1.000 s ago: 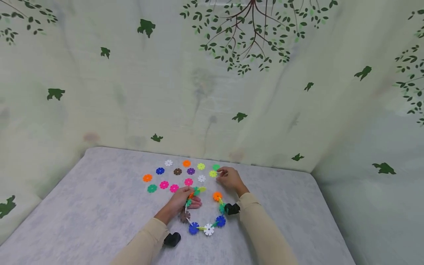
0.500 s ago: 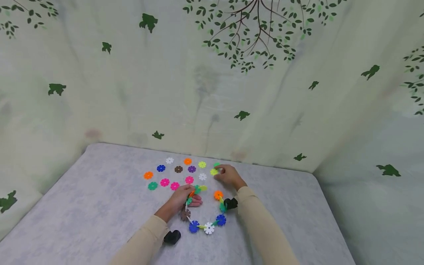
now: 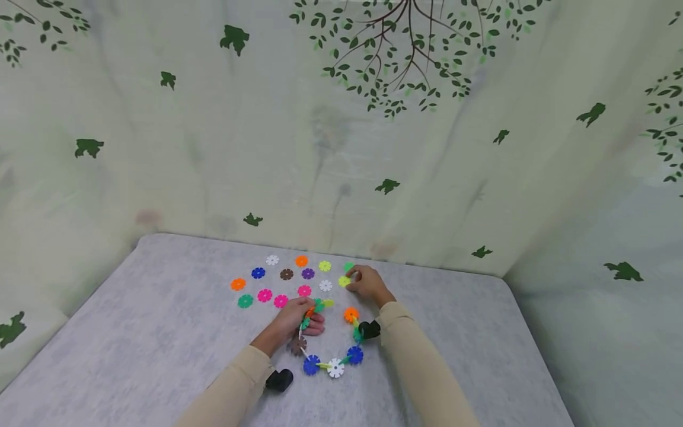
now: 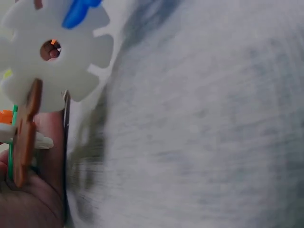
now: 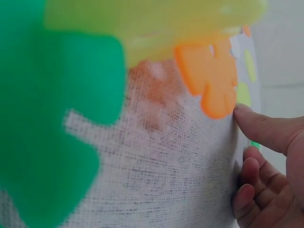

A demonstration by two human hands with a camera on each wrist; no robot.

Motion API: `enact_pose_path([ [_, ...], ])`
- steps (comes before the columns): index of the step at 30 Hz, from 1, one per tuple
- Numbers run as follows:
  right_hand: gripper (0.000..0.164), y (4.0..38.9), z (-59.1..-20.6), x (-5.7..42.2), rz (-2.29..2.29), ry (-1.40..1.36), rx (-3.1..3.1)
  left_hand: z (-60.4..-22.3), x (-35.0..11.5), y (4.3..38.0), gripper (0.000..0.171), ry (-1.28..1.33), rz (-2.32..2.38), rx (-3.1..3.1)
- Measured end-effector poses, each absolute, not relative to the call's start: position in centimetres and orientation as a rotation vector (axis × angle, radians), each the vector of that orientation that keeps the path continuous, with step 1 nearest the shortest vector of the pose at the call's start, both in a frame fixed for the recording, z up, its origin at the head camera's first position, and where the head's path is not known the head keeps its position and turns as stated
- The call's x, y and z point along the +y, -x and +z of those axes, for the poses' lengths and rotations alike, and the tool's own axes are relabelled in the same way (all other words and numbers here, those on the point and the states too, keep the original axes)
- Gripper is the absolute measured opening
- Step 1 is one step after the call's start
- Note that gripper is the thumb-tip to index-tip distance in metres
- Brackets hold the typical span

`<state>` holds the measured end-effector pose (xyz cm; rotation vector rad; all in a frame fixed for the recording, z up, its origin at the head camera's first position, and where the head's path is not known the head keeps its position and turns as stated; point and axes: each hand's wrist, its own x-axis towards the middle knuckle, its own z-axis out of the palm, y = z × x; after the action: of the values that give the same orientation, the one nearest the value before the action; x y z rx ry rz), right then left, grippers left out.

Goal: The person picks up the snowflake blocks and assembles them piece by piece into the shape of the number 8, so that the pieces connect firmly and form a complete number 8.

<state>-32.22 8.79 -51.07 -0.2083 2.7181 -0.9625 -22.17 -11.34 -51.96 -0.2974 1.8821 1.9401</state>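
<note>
A chain of slotted plastic snowflake discs curves open at the back on the table; its white disc [image 3: 335, 368] is at the front, with a blue disc [image 3: 312, 365] to its left. My left hand [image 3: 293, 317] grips the left arm of the chain near its far end, where orange, green and yellow discs show by the fingers. In the left wrist view a brown disc [image 4: 26, 135] hangs in front of the palm. At the far right of the loose discs, my right hand [image 3: 369, 284] pinches a yellow disc [image 3: 344, 281] by its edges between thumb and finger.
Several loose discs lie beyond the left hand, among them a purple disc [image 3: 308, 273] and a pink disc [image 3: 264, 295]. A green disc [image 3: 349, 267] sits just behind the right fingers. The chain's orange end disc [image 3: 351, 315] lies near the right wrist. Behind the table stands a leaf-patterned backdrop [image 3: 288, 148].
My right hand has moved left onto the yellow disc, which has shifted slightly toward me. The left hand keeps its hold on the chain, almost still.
</note>
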Motion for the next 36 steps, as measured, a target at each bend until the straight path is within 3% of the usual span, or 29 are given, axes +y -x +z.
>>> enact_pose_path([
  [14, 0.016, 31.7, -51.8, 9.5, -1.199, 0.191, 2.675, -51.2, -10.2, 22.8, 0.027, 0.208, 1.677, 2.058],
  [36, 0.016, 27.2, -51.3, 10.6, -1.725, 0.045, 2.28, -52.5, -10.1, 22.8, 0.024, 0.206, 1.885, 1.975],
])
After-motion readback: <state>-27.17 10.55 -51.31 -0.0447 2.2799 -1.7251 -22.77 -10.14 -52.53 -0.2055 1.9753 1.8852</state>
